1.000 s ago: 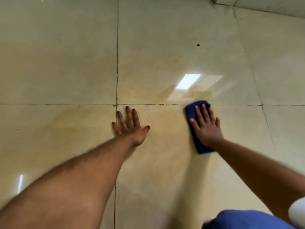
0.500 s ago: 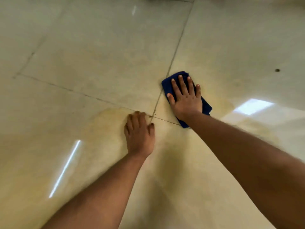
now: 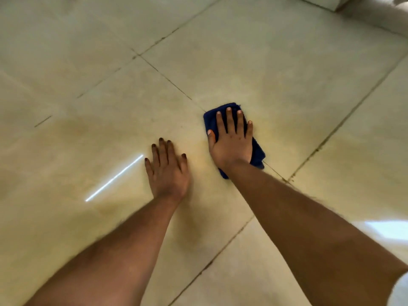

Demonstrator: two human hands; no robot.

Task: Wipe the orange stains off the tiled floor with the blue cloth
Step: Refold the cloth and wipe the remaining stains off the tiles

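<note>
Glossy tiled floor [image 3: 276,62]

Large cream tiles, dark grout lines [image 3: 167,78], a bright light streak [image 3: 113,178], a pale ledge [image 3: 326,2] at the far edge.

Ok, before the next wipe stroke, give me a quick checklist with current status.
1. Blue cloth flat on the tiled floor: ok.
2. Right hand pressing the cloth with straight fingers: ok.
3. Left hand resting flat on the floor, off the cloth: ok.
4. Orange stains gone: not ok, a yellowish-orange tint shows left of the left hand and around the cloth.
5. Cloth face clean enough to go on: cannot tell, its underside is hidden.
6. Grout line beside the cloth clean: cannot tell, too dark and blurred.
</note>
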